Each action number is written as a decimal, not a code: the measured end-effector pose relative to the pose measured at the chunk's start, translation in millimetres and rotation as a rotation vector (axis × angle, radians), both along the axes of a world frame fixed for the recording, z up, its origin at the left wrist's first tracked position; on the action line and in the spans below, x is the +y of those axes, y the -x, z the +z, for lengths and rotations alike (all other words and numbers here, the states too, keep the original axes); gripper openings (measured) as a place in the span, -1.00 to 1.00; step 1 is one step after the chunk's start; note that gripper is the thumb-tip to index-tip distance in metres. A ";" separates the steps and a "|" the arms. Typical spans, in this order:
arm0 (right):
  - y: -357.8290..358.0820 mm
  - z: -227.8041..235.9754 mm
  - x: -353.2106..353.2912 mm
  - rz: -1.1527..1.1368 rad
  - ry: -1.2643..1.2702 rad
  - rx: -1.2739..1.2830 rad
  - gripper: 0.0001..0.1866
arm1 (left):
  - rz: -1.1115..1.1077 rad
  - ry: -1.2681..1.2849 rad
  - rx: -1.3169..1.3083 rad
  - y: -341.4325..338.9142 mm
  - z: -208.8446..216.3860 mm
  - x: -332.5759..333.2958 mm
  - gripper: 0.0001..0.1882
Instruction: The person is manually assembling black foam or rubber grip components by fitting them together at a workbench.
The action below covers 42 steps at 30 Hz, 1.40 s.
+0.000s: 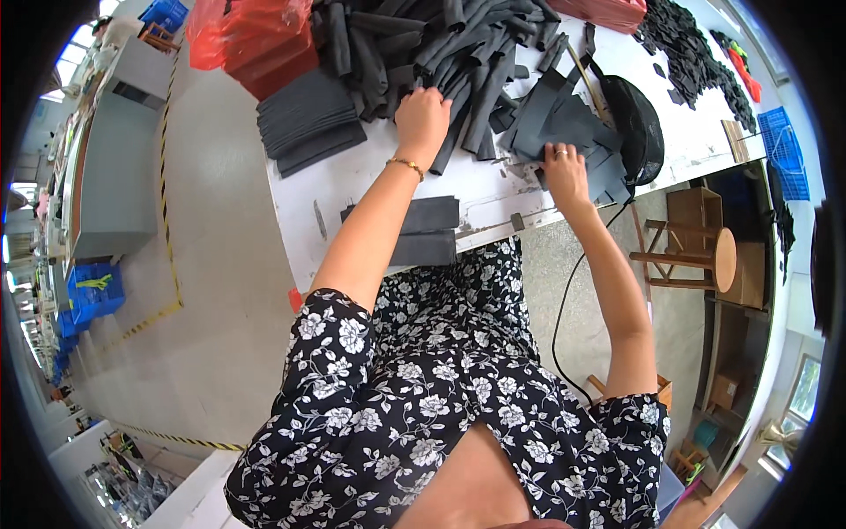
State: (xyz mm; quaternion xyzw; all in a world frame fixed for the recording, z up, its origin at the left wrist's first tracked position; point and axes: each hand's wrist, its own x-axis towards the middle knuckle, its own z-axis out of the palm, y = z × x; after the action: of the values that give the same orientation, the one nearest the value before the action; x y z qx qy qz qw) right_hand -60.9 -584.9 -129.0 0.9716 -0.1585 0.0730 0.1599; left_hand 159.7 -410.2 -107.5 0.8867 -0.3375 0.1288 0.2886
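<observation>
My left hand [424, 122] is closed at the near edge of a heap of dark grey curled strips [370, 66], its fingers around the end of one; the fingertips are partly hidden. My right hand [566, 173], with a ring on it, has its fingers bent over the edge of the flat dark grey pieces [564, 119] spread at the table's right. A neat stack of dark grey folded pieces [310, 119] lies left of my left hand. Below my left wrist, two flat dark strips [427, 231] rest near the table's front edge, partly behind my forearm.
The white table [300, 198] also bears red plastic bags [264, 53], a black rounded mesh-like object [636, 128] with a cord, and a heap of small dark scraps [696, 57]. A wooden stool [723, 260] and a blue basket [782, 154] are at the right.
</observation>
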 end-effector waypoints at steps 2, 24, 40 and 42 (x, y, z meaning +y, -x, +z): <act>1.9 -5.0 -0.7 0.057 0.081 0.047 -0.76 | 0.019 -0.097 0.139 1.8 -1.7 -5.3 -0.87; -10.2 112.3 121.2 0.294 -0.996 -0.526 -0.66 | -0.169 1.430 1.540 50.3 52.9 164.0 -0.75; -19.4 157.6 188.7 0.593 -0.773 -0.481 -0.64 | -0.103 1.431 1.415 61.6 78.5 179.8 -0.70; -24.4 158.2 191.9 0.596 -0.709 -0.488 -0.65 | -0.102 1.421 1.414 63.1 79.6 178.7 -0.71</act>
State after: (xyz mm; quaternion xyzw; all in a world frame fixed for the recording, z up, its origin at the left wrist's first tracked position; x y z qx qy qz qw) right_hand -36.5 -393.0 29.1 0.9238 0.0771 0.2813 -0.2479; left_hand 96.6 -231.5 -27.8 0.3660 0.0290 -0.2687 0.8905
